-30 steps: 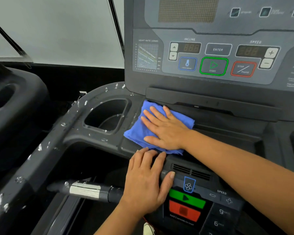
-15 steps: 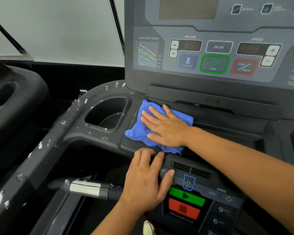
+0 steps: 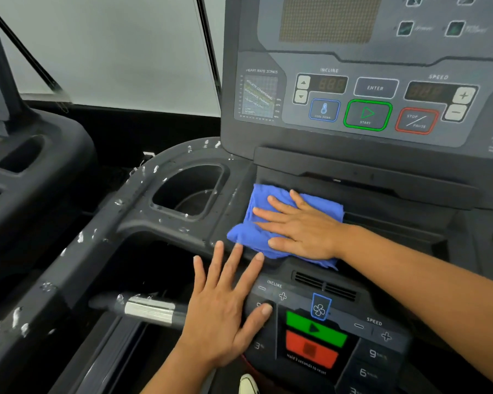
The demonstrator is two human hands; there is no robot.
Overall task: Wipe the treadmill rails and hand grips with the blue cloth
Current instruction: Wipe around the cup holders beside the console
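The blue cloth [image 3: 256, 223] lies bunched on the treadmill's dark shelf just below the console. My right hand [image 3: 302, 226] rests flat on the cloth, fingers spread and pointing left, pressing it down. My left hand [image 3: 225, 311] lies open just in front, fingers apart, palm over the left edge of the lower control panel, holding nothing. The left rail [image 3: 77, 251] curves from the cup holder down to the lower left and carries white foam flecks. A hand grip bar with a metal sensor [image 3: 148, 309] sticks out left of my left hand.
A cup holder [image 3: 188, 194] sits left of the cloth. The upright console [image 3: 367, 115] with start and stop buttons rises behind it. The lower panel [image 3: 313, 339] has green and red keys. Another machine [image 3: 26, 172] stands at the left. A shoe tip [image 3: 248, 383] shows at the bottom.
My left hand has lifted its fingers and spread them, sliding slightly back off the shelf edge. The right hand and the cloth have stayed almost in the same place.
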